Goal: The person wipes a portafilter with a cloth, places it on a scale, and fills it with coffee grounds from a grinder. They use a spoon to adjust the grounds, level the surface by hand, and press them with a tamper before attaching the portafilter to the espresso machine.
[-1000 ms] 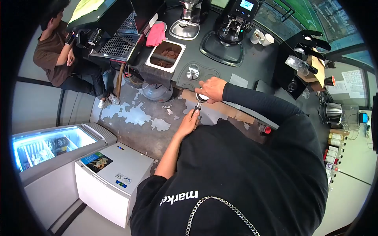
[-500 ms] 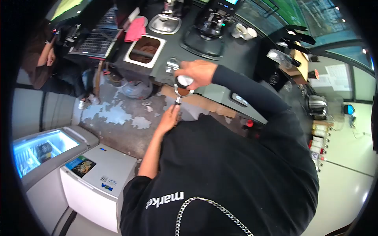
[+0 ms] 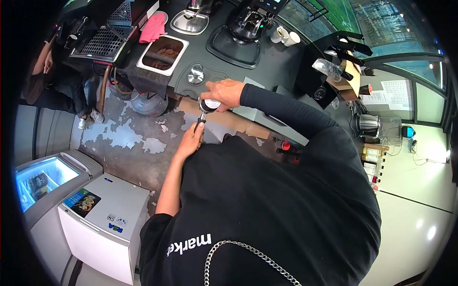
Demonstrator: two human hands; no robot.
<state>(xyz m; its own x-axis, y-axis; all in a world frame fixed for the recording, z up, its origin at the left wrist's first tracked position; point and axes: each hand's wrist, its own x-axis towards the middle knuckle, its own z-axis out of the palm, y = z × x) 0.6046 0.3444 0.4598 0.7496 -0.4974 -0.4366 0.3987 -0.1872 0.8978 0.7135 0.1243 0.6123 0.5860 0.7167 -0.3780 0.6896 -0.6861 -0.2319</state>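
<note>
My left hand (image 3: 192, 138) is closed around the black handle of a portafilter (image 3: 203, 115), held level just off the counter's front edge. My right hand (image 3: 223, 93) grips a round, pale-topped coffee distributor (image 3: 211, 103) from above. The distributor sits on the portafilter's basket, covering the coffee grounds inside it. Just beyond my hands, a shiny silver round tool (image 3: 196, 74) rests on a dark mat (image 3: 181, 86).
A knock box (image 3: 143, 61) with used coffee sits left on the counter. Behind are a grinder (image 3: 248, 26), white cups (image 3: 291, 39) and a pink cloth (image 3: 153, 27). An espresso machine (image 3: 102, 45) stands left. Another person (image 3: 52, 86) is at far left; a white freezer (image 3: 102, 205) stands lower left.
My right hand has lowered the distributor onto the portafilter, and the grounds seen before are covered. My view has shifted, so the scene appears moved left.
</note>
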